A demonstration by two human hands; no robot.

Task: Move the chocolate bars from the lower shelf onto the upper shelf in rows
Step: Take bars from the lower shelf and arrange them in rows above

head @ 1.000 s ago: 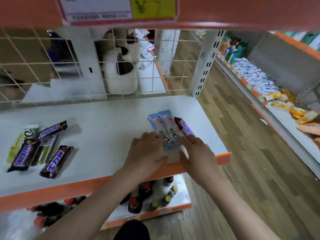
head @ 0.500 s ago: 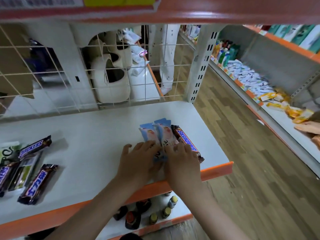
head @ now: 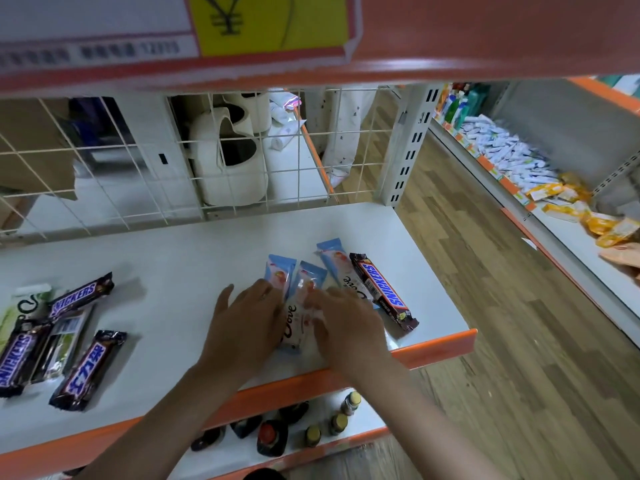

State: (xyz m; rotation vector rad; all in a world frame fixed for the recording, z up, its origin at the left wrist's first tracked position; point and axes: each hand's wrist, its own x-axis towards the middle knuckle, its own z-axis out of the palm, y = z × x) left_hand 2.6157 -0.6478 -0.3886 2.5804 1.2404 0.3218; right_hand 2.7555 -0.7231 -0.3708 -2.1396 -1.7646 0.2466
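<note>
On the white shelf (head: 173,265), three light-blue Dove bars lie side by side: a left one (head: 278,271), a middle one (head: 310,278) and a right one (head: 334,259). A brown Snickers bar (head: 381,289) lies just right of them. My left hand (head: 242,323) rests flat on the near end of the left Dove bar. My right hand (head: 346,323) lies with fingers extended over the near ends of the middle and right Dove bars. At the shelf's left sits a loose cluster: a Snickers bar (head: 81,294), another Snickers bar (head: 17,358), a third brown bar (head: 88,370) and a green pack (head: 20,303).
A wire grid (head: 104,168) backs the shelf. An orange shelf edge with a price label (head: 207,29) hangs close overhead. Several small bottles (head: 273,438) stand on the shelf below. Across the wooden aisle floor at right runs another shelf with packets (head: 512,157).
The Dove bars have fanned out from two showing to three side by side. Both hands slid slightly toward me and left along them. The Snickers bar stays at the right.
</note>
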